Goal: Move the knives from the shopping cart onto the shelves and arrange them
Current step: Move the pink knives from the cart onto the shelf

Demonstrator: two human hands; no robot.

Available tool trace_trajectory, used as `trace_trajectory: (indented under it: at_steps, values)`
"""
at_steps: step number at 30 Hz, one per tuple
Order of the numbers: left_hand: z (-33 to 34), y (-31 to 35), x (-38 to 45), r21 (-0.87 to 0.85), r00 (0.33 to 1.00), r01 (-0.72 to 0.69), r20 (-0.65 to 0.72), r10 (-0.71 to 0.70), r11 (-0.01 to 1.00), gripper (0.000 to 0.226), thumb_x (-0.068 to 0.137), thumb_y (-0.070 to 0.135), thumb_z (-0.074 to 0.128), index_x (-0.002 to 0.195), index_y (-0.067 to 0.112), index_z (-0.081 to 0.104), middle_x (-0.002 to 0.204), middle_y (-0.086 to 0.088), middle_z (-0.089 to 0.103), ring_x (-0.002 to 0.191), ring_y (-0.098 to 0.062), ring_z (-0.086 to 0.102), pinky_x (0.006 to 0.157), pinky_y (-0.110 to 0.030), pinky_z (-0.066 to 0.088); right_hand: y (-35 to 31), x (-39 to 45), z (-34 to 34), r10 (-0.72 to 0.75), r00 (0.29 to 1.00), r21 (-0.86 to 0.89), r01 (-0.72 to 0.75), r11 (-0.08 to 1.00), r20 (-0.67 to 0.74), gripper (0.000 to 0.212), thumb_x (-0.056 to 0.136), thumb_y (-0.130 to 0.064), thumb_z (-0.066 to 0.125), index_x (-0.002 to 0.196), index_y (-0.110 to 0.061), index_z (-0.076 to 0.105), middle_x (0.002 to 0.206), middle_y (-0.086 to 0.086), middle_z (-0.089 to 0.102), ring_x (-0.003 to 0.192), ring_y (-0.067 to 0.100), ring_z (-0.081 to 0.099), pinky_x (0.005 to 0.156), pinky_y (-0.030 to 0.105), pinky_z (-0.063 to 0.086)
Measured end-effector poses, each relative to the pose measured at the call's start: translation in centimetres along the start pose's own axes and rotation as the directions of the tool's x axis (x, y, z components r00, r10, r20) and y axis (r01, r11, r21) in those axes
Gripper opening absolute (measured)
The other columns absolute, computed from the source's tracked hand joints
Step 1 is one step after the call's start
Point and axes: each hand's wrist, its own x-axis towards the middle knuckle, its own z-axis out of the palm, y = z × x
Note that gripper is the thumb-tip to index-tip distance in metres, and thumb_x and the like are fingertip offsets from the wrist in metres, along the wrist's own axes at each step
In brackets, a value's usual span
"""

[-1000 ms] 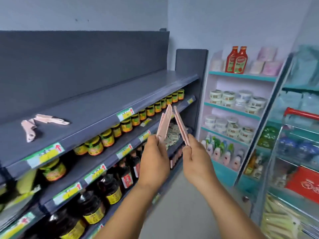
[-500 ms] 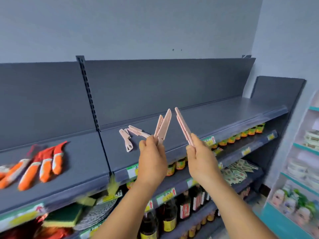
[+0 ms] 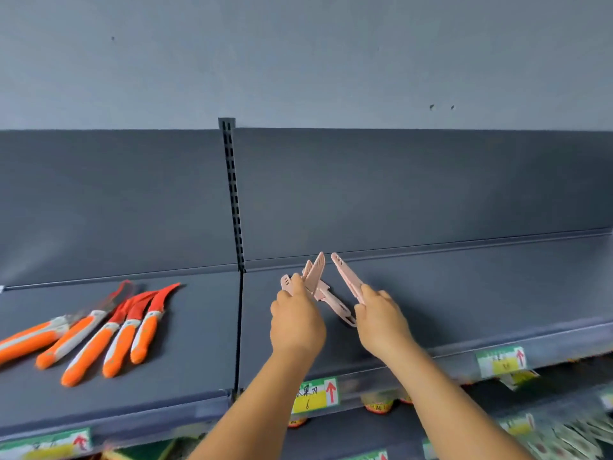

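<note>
My left hand grips two pink sheathed knives by their handles, tips pointing up. My right hand grips another pink sheathed knife, tilted up to the left. Both hands hover over the right bay of the grey top shelf. Two pink knives lie on the shelf just behind and between my hands, partly hidden by the left one. On the left bay lie several orange-handled knives with red blade covers side by side. The shopping cart is out of view.
A slotted upright post divides the two shelf bays. Price labels line the shelf's front edge. Below are jars and small packets on lower shelves. A grey back panel rises behind the shelf.
The view has swung left from the aisle to face the top shelf. Both hands have carried their pink knives up and forward over the shelf, close to the pink knives lying there.
</note>
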Motion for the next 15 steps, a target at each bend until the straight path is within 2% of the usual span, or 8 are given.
trace_trajectory:
  at_steps: [3, 7, 9, 11, 15]
  values:
    - [1.3, 1.2, 1.4, 0.039, 1.0, 0.02, 0.015, -0.02, 0.999, 0.076, 0.091, 0.003, 0.045, 0.151, 0.027, 0.005, 0.155, -0.011, 0.015, 0.13, -0.03, 0.037, 0.094, -0.037, 0.043, 0.7, 2.5, 0.9, 0.0, 0.999, 0.001, 0.0, 1.0, 0.055, 0.033, 0.099, -0.019, 0.04, 0.132, -0.013, 0.044, 0.123, 0.01, 0.049, 0.107, 0.028, 0.053, 0.084, 0.036, 0.046]
    - [2.9, 1.8, 2.7, 0.127, 0.999, 0.037, 0.018, -0.039, 0.991, 0.077, 0.093, 0.004, 0.043, 0.153, 0.025, -0.001, 0.159, -0.011, -0.001, 0.138, -0.028, 0.028, 0.101, -0.039, 0.04, 1.0, 4.5, 2.0, -0.02, 0.993, -0.021, 0.022, 1.0, 0.118, 0.035, 0.099, -0.018, 0.041, 0.134, -0.016, 0.042, 0.123, 0.009, 0.046, 0.111, 0.028, 0.049, 0.086, 0.035, 0.042]
    - [3.6, 1.7, 3.2, 0.199, 0.998, 0.043, 0.026, -0.049, 0.979, 0.071, 0.095, 0.008, 0.041, 0.153, 0.02, 0.001, 0.158, -0.014, 0.0, 0.137, -0.029, 0.027, 0.102, -0.038, 0.039, 1.1, 5.1, 2.3, -0.034, 0.989, -0.028, 0.039, 0.999, 0.143, 0.039, 0.098, -0.015, 0.042, 0.136, -0.02, 0.04, 0.12, 0.009, 0.044, 0.111, 0.027, 0.047, 0.085, 0.034, 0.041]
    - [4.1, 1.4, 3.5, 0.283, 0.999, 0.037, 0.028, -0.047, 0.958, 0.065, 0.096, 0.01, 0.04, 0.152, 0.016, 0.009, 0.156, -0.016, 0.005, 0.134, -0.029, 0.027, 0.102, -0.035, 0.037, 1.2, 5.6, 2.7, -0.03, 0.988, -0.053, 0.038, 0.998, 0.154, 0.038, 0.097, -0.016, 0.045, 0.135, -0.017, 0.042, 0.121, 0.008, 0.042, 0.114, 0.028, 0.044, 0.088, 0.036, 0.042]
    - [4.5, 1.0, 3.7, 0.431, 1.0, 0.006, 0.011, -0.012, 0.902, 0.043, 0.094, 0.016, 0.037, 0.136, 0.012, 0.04, 0.147, -0.014, 0.025, 0.126, -0.029, 0.028, 0.102, -0.034, 0.029, 1.8, 5.9, 3.2, -0.058, 0.985, -0.153, 0.083, 0.985, 0.165, 0.037, 0.099, -0.024, 0.041, 0.135, -0.015, 0.043, 0.131, 0.006, 0.039, 0.121, 0.026, 0.035, 0.095, 0.033, 0.04]
